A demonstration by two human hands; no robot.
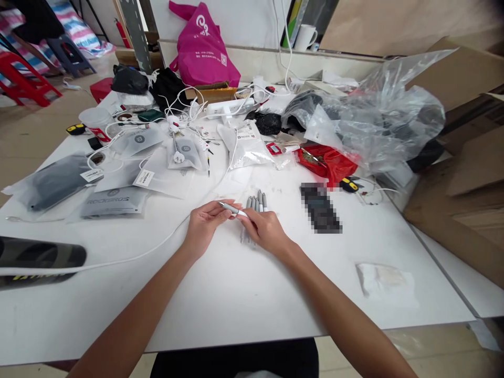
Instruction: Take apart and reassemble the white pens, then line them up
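Note:
A white and grey pen (231,208) is held between my two hands above the middle of the table (220,294). My left hand (205,224) is closed on its grey tip end, thumb against the barrel. My right hand (264,227) pinches the white barrel at the other end. Several more pens (258,201) of the same grey and white lie in a row just beyond my right hand, which partly covers them.
Packaged goods in frosted bags (114,202) lie on the left, beside a dark cylinder (43,254). White cables and a power strip (230,106) run across the back. On the right are a pixelated dark object (321,208), a red bag (334,165), a white packet (386,282) and cardboard boxes (460,194).

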